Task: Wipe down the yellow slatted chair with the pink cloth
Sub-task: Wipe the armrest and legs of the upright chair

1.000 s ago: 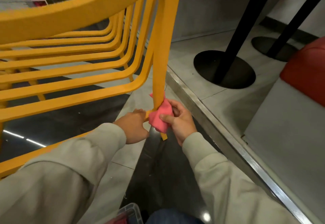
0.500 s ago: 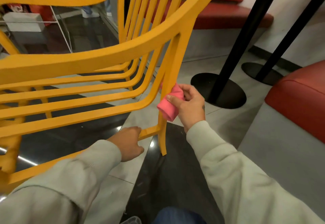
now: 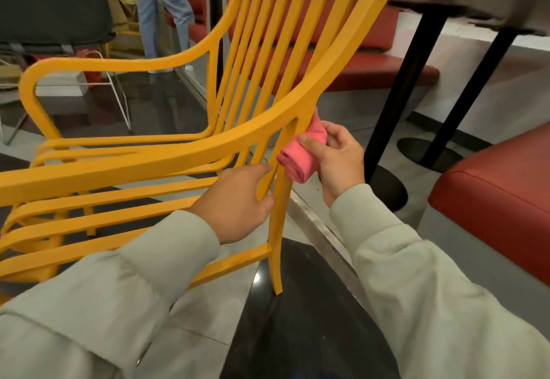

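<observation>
Pink cloth (image 3: 300, 156) on yellow chair (image 3: 178, 167), black table leg (image 3: 407, 80) behind, red bench (image 3: 500, 200) rt

L hand (image 3: 238, 203) reaches fwd, fingers & thumb curled round a slat of the yellow slatted chair (image 3: 166, 164). R hand (image 3: 336, 161) sits slightly higher, pinching the rolled pink cloth (image 3: 297, 158) against the chair's frame.

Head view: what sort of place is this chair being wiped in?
Probably a café or restaurant seating area: red padded benches, a dark table on black pedestal legs, and a yellow slatted chair.
</observation>
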Demonstrator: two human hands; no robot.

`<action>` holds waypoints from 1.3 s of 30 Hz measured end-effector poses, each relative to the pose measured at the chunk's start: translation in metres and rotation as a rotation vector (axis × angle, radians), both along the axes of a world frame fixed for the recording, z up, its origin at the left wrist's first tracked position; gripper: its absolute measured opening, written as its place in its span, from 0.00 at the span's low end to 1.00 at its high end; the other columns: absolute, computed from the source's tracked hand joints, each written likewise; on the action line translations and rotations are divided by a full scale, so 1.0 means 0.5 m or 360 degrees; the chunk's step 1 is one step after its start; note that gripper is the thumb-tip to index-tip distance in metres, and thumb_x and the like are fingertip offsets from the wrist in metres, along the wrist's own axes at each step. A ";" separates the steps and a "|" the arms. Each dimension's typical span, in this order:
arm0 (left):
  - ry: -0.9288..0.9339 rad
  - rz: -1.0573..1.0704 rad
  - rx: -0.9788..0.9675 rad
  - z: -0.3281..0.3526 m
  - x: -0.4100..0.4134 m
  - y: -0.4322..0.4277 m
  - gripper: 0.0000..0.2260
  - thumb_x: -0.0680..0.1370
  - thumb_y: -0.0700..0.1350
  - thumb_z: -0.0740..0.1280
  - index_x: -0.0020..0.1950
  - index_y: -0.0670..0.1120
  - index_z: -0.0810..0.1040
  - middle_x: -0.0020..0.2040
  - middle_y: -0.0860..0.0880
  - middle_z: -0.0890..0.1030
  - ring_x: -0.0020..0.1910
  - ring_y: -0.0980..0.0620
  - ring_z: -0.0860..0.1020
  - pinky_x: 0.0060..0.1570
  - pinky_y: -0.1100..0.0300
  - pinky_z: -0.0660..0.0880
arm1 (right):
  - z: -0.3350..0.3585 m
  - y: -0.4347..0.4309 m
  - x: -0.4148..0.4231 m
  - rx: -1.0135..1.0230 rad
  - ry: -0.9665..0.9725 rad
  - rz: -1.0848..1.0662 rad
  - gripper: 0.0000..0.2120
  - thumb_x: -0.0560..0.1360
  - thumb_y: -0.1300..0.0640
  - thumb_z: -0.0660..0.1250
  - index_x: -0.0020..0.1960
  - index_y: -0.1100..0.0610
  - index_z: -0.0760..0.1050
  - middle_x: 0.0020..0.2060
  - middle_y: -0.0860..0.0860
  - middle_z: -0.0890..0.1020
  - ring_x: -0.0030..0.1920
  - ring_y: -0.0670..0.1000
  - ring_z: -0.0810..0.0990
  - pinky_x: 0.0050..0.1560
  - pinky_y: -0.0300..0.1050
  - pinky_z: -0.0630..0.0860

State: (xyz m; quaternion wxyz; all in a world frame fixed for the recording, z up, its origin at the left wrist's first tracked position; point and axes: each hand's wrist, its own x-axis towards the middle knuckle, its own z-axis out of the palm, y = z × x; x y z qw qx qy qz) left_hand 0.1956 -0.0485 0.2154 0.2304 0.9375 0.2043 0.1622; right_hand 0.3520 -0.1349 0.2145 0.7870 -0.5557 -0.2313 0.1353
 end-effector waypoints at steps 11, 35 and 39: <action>-0.0578 -0.0036 0.0253 0.175 0.000 -0.023 0.16 0.79 0.45 0.65 0.67 0.49 0.76 0.58 0.51 0.82 0.56 0.52 0.79 0.58 0.56 0.77 | 0.156 -0.056 0.039 0.0332 0.0431 0.0262 0.18 0.79 0.63 0.65 0.69 0.64 0.72 0.61 0.64 0.80 0.56 0.61 0.82 0.45 0.51 0.82; 0.0713 0.0393 -0.0204 0.263 -0.116 0.091 0.19 0.77 0.37 0.63 0.67 0.47 0.75 0.66 0.48 0.77 0.63 0.47 0.76 0.62 0.57 0.71 | 0.390 -0.030 0.072 -0.1675 -0.2149 -0.0113 0.27 0.59 0.76 0.75 0.57 0.60 0.82 0.58 0.59 0.83 0.42 0.67 0.80 0.36 0.56 0.80; 0.0863 0.0571 -0.0388 0.267 -0.205 0.129 0.22 0.78 0.36 0.61 0.72 0.47 0.70 0.70 0.47 0.72 0.68 0.47 0.71 0.65 0.55 0.68 | 0.297 -0.012 -0.007 -0.1809 -0.1646 0.0196 0.34 0.61 0.78 0.74 0.65 0.60 0.79 0.67 0.57 0.78 0.51 0.68 0.81 0.48 0.59 0.80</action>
